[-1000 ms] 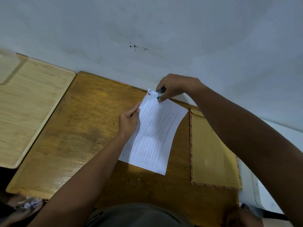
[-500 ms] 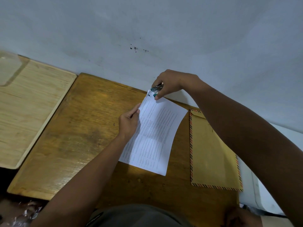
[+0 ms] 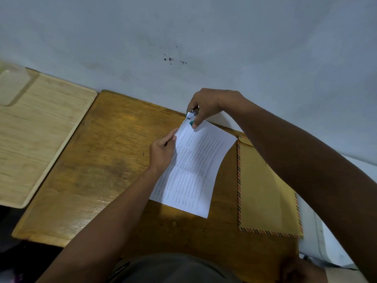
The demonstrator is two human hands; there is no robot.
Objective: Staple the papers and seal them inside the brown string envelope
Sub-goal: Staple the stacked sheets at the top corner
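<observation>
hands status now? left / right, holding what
Left hand: closed, pinching the papers at their left edge.
Right hand: closed on the stapler at the papers' top corner.

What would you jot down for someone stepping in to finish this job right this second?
Right hand: grip closed on a small stapler at the far left corner of the papers.
Left hand: pinching the papers' left edge, steadying them on the wooden desk.
Brown envelope: flat on the desk, to the right of the papers, part under the right forearm; nothing in it yet.
Done: papers gathered, stapler at the corner. Whether a staple is in cannot be told.
Left: confirm the staple, slide the papers into the envelope, wind the string shut.
</observation>
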